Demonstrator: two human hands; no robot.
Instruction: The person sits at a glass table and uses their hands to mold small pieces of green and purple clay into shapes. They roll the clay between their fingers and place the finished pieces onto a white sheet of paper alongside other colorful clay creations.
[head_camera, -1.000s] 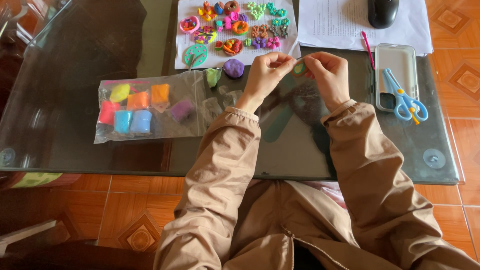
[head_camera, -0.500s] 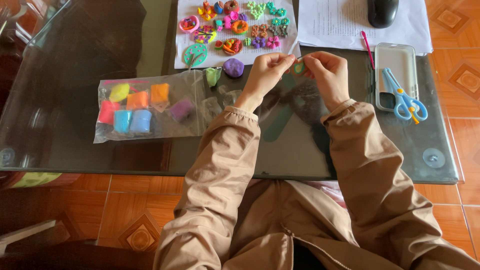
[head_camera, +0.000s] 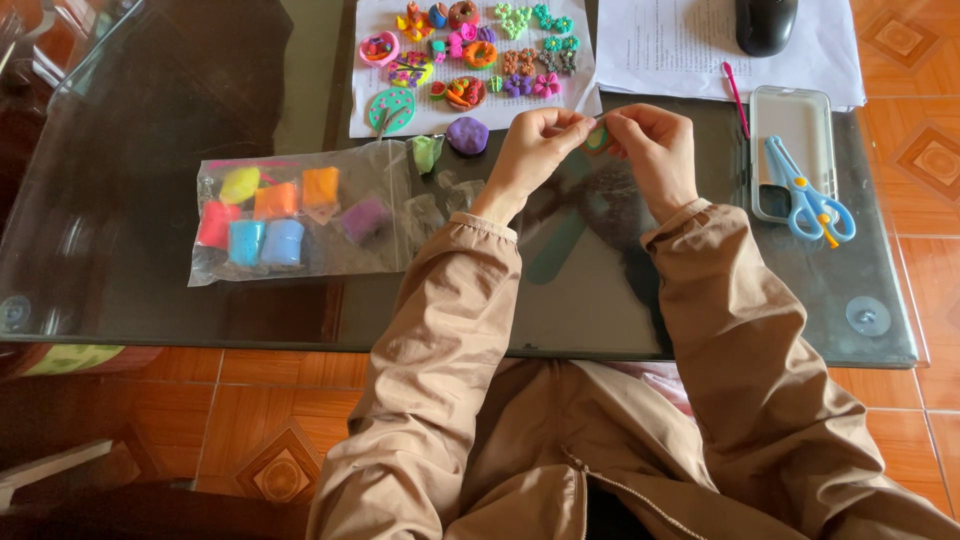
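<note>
My left hand (head_camera: 537, 143) and my right hand (head_camera: 655, 150) meet over the glass table (head_camera: 160, 290), both pinching one small green clay piece (head_camera: 597, 138) between the fingertips. Most of the piece is hidden by my fingers. Just left of my left hand lie a purple clay lump (head_camera: 467, 134) and a light green clay lump (head_camera: 427, 152). Behind them a white sheet (head_camera: 365, 110) carries several small colourful clay figures (head_camera: 470, 50), flowers and rings among them.
A clear plastic bag (head_camera: 300, 215) with several coloured clay blocks lies at the left. At the right are a phone case (head_camera: 790, 130) with blue scissors (head_camera: 812, 205) on it, a pink stick (head_camera: 736, 97), printed papers (head_camera: 680, 45) and a black mouse (head_camera: 765, 22).
My hands stay in the same place over the table; only the fingers shift slightly around the green clay piece.
</note>
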